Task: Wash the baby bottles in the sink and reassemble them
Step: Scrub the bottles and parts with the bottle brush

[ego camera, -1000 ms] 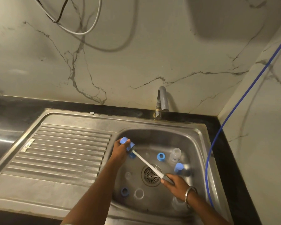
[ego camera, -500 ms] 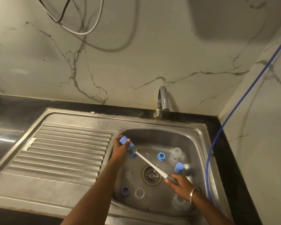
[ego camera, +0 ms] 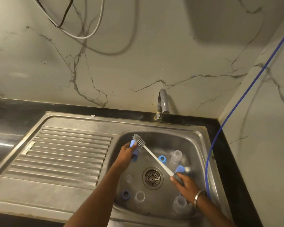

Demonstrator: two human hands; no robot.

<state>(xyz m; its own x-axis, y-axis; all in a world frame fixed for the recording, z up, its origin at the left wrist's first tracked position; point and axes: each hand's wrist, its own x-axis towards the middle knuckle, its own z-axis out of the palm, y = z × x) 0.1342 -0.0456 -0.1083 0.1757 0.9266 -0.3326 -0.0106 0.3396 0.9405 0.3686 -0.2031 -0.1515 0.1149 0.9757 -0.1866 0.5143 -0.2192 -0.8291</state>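
Now the brush was out of the blue part and lay bare over the sink.

Both arms reached down into the sink (ego camera: 202, 138). The left hand (ego camera: 127, 154) curled around a blue bottle part (ego camera: 132, 143) near the basin's left wall, and the right hand (ego camera: 186, 183) gripped the handle end of the bottle brush (ego camera: 156, 158), whose shaft slanted up to the left. Half a second before, the bristles were hidden inside the blue part; now the grey bristle head (ego camera: 138, 140) showed just beside it, and the right hand sat slightly lower. A clear bottle (ego camera: 176, 157), blue rings (ego camera: 162, 158) and a blue cap (ego camera: 179, 169) lay around the drain (ego camera: 152, 178).
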